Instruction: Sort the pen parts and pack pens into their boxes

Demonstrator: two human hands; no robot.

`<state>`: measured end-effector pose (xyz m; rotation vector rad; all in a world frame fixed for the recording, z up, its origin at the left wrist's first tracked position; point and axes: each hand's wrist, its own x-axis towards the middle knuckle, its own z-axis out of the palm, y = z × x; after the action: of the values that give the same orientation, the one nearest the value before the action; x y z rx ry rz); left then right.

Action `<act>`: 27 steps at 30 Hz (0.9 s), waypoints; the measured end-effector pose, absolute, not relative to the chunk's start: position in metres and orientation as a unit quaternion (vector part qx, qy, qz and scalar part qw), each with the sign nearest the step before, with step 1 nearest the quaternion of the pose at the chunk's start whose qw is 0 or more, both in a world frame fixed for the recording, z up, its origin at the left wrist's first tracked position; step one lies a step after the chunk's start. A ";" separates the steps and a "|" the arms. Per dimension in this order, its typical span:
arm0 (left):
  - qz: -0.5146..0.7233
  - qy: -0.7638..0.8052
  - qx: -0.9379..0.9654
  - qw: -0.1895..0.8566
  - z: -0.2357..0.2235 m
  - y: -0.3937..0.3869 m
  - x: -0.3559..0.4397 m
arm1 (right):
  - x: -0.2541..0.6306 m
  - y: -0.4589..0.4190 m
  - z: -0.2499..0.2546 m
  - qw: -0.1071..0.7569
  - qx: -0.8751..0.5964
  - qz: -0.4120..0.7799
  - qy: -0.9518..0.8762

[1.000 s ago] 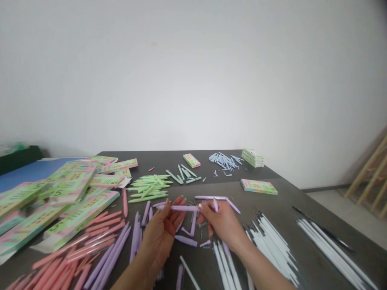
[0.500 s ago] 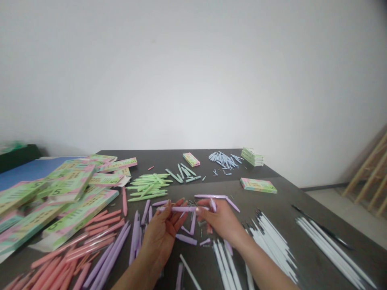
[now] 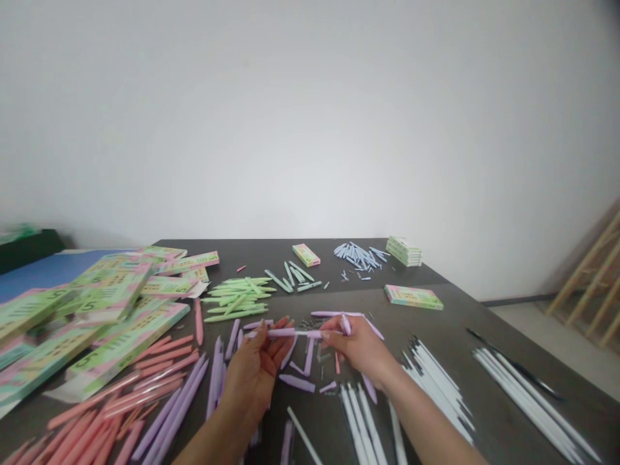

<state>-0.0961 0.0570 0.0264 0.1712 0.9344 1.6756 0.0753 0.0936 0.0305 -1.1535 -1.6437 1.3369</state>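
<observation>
My left hand (image 3: 254, 371) is pinched on a purple pen barrel (image 3: 281, 332) held level above the table. My right hand (image 3: 361, 349) grips another purple pen piece (image 3: 314, 334) in line with it. Between the two pieces a short stretch of white refill (image 3: 301, 333) shows. A further purple part (image 3: 345, 324) sticks up from the fingers of my right hand. Below and around my hands lie loose purple pen parts (image 3: 297, 383), small metal bits and a few white refills (image 3: 359, 423).
Pink pens (image 3: 80, 429) and flat pen boxes (image 3: 116, 294) are heaped at left. Green pens (image 3: 237, 298) lie ahead, blue pen parts (image 3: 358, 255) farther back. At right are white refills (image 3: 438, 384), longer white rods (image 3: 533, 403) and a box (image 3: 413, 297).
The two purple pieces have drawn apart, and white refill now shows between them. My right hand has shifted slightly to the right.
</observation>
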 end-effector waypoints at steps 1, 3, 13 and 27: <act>0.716 0.400 0.067 0.568 0.025 0.058 -0.098 | 0.078 0.095 0.033 0.354 -0.448 0.519 -0.636; 0.721 0.402 0.058 0.561 0.024 0.061 -0.103 | 0.086 0.096 0.040 0.347 -0.456 0.517 -0.636; 0.746 0.402 0.031 0.530 0.026 0.069 -0.127 | 0.118 0.117 0.035 0.274 -0.494 0.435 -0.701; 0.721 0.414 0.043 0.554 0.017 0.072 -0.119 | 0.095 0.111 0.023 0.295 -0.536 0.290 -0.736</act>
<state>-0.1193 0.0718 0.0167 0.1024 0.9787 1.7037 0.0955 0.1110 0.0228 -1.4259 -1.9578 0.7727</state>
